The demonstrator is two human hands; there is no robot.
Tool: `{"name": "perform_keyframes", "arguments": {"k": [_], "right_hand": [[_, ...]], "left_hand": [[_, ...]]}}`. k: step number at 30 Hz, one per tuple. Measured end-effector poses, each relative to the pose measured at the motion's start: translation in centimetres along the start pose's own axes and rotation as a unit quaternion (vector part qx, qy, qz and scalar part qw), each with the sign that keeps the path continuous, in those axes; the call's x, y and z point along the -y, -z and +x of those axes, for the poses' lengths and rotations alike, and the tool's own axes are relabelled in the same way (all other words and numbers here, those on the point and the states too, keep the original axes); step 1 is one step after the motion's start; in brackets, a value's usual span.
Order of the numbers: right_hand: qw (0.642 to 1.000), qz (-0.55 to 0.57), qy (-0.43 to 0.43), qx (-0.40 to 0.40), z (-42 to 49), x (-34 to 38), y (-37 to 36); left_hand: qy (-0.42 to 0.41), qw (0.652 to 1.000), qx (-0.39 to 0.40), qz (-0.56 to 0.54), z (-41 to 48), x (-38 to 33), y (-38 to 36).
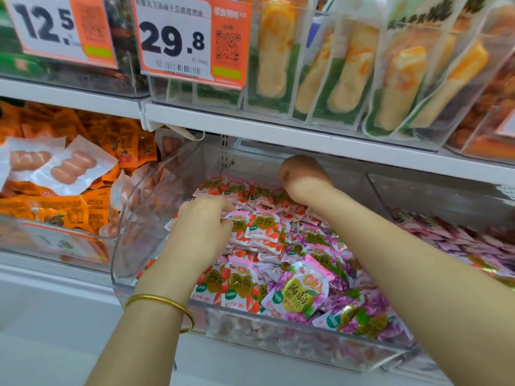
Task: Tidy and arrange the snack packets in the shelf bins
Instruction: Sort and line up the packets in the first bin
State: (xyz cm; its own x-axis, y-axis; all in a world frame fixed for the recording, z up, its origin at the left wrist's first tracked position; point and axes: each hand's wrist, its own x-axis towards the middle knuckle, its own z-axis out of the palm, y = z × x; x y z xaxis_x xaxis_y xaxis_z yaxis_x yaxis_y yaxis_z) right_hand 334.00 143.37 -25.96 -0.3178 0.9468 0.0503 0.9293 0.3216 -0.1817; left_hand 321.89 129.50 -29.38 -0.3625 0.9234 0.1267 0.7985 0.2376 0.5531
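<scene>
A clear plastic bin (292, 338) on the lower shelf holds many small jelly packets. Red strawberry packets (259, 229) fill its left and back, purple grape packets (303, 291) its right and front. My left hand (200, 227) reaches in from the left, fingers curled round a few red packets near the bin's middle. My right hand (301, 176) is deep at the back of the bin under the upper shelf, fingers bent down into the red packets; what it grips is hidden. A gold bangle (161, 305) sits on my left wrist.
To the left, a bin (55, 246) holds orange packets and vacuum-packed sausages (69, 168). To the right, another bin holds pink and purple packets (459, 240). The white upper shelf (278, 132) hangs low over the back, carrying bins of yellow snack packs and price tags (178, 40).
</scene>
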Motion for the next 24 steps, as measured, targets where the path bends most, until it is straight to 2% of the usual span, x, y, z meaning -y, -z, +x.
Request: {"name": "perform_keyframes", "arguments": {"k": [5,8,10,14,16,18,24], "right_hand": [[0.987,0.024,0.116,0.113,-1.4,-0.8,-0.1],[0.989,0.101,0.085,0.068,-2.1,-3.1,1.4],[0.987,0.112,0.077,0.083,-3.1,-4.9,2.4],[0.962,-0.05,0.151,0.223,-5.2,-6.0,1.9],[0.941,-0.106,0.139,0.29,-5.4,-6.0,1.4],[0.924,-0.106,0.114,0.349,-5.5,-5.8,1.7],[0.916,-0.077,0.123,0.374,-5.5,-6.6,2.3]], "left_hand": [[-0.014,1.0,-0.009,0.002,-0.1,-0.6,-0.3],[-0.045,0.999,-0.015,-0.001,-0.5,-1.4,-0.5],[-0.068,0.997,-0.021,-0.009,-0.6,-1.9,-0.7],[-0.092,0.995,-0.024,-0.026,-0.8,-2.7,-1.1],[-0.102,0.994,-0.029,-0.025,-0.9,-3.1,-1.3],[-0.106,0.993,-0.032,-0.028,-1.1,-3.5,-1.4],[-0.113,0.992,-0.036,-0.037,-1.1,-4.4,-1.8]]}}
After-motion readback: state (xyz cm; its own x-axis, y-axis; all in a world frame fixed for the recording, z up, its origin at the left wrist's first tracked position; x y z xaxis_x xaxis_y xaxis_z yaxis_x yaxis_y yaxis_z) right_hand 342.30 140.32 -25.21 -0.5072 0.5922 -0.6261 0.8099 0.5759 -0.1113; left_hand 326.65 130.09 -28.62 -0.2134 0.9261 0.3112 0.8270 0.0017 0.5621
